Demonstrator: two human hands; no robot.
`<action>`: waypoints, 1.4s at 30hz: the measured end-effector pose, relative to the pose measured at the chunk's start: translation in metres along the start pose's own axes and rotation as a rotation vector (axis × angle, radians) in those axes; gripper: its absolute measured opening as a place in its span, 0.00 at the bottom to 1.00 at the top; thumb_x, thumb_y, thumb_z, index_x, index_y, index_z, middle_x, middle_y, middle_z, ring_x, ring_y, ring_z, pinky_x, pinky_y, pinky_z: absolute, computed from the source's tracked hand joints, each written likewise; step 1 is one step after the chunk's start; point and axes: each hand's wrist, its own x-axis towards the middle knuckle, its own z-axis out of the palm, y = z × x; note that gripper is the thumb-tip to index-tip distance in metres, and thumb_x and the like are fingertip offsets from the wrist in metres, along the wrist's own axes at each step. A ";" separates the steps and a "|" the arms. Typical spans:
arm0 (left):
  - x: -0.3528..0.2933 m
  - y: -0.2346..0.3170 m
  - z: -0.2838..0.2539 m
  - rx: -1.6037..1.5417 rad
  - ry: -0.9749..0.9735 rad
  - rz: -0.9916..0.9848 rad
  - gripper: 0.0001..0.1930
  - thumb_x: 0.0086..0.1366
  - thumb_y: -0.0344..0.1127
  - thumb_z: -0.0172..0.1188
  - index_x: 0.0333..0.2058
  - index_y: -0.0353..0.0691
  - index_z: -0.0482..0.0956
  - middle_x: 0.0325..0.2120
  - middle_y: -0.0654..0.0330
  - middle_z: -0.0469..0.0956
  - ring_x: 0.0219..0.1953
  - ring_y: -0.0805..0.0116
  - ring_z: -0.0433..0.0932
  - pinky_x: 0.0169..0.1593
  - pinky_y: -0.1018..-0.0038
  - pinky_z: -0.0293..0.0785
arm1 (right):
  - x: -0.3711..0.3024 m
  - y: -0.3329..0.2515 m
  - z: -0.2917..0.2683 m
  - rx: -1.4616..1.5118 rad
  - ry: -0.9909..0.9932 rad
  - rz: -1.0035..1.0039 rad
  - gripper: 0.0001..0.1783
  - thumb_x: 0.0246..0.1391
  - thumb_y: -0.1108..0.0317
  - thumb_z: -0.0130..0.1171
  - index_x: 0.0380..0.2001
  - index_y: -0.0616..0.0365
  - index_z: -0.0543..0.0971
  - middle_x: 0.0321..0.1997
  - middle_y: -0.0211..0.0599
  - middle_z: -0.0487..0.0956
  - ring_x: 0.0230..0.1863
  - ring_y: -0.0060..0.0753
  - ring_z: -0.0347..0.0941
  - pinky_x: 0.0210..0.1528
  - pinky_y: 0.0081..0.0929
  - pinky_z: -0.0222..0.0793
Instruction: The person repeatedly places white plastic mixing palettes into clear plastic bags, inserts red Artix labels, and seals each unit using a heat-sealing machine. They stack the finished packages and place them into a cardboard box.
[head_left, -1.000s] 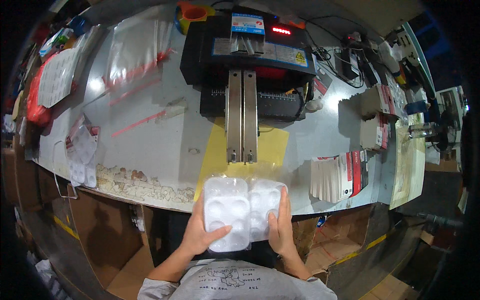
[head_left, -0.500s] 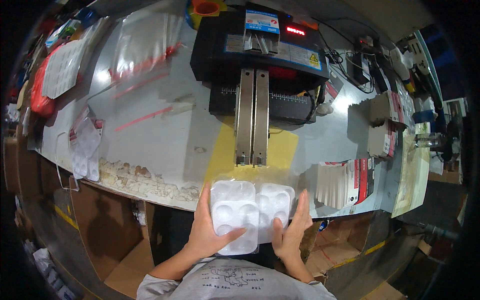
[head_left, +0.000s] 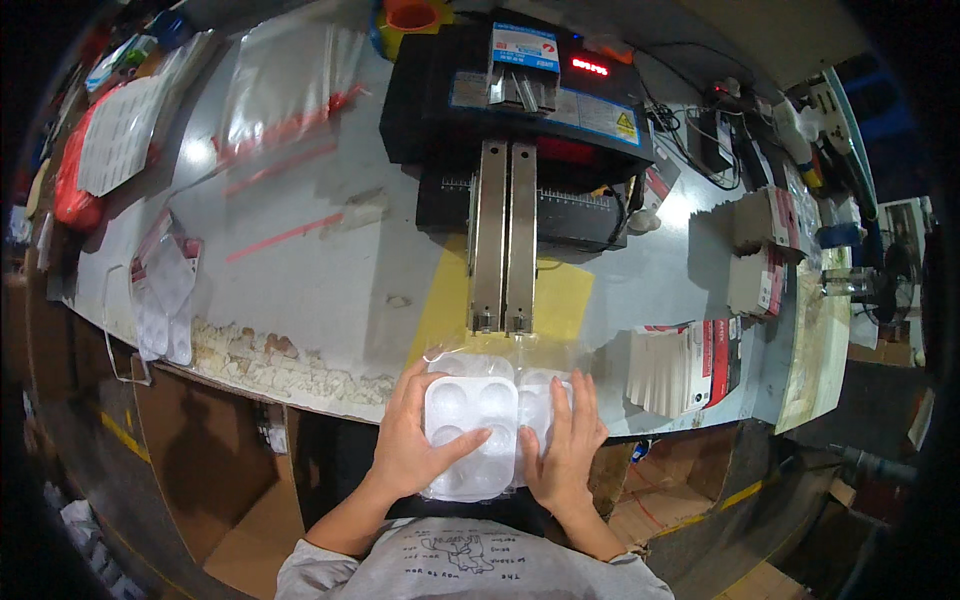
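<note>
Left hand (head_left: 418,435) fingers clamp front white tray (head_left: 474,408), right hand (head_left: 565,445) fingers over right tray (head_left: 538,402), grip unclear; loose clear film (head_left: 548,354) could let it slide off the table's (head_left: 340,320) near edge.

Your left hand (head_left: 410,440): gripping a white tray (head_left: 475,398), round hollows, thumb across its face. Your right hand (head_left: 563,440): thumb and fingers on a second white tray (head_left: 536,402), alongside. Beyond: yellow sheet (head_left: 562,290); black machine (head_left: 425,120), two metal rails (head_left: 522,230). Rightward: stacked cards (head_left: 660,370).
</note>
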 end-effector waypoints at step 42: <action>-0.006 0.047 -0.014 -0.321 -0.165 -0.124 0.10 0.64 0.30 0.54 0.42 0.36 0.79 0.29 0.61 0.81 0.26 0.81 0.72 0.32 0.84 0.69 | 0.077 -0.026 -0.057 0.284 0.070 -0.450 0.10 0.47 0.64 0.62 0.31 0.58 0.80 0.26 0.34 0.80 0.20 0.29 0.71 0.24 0.26 0.63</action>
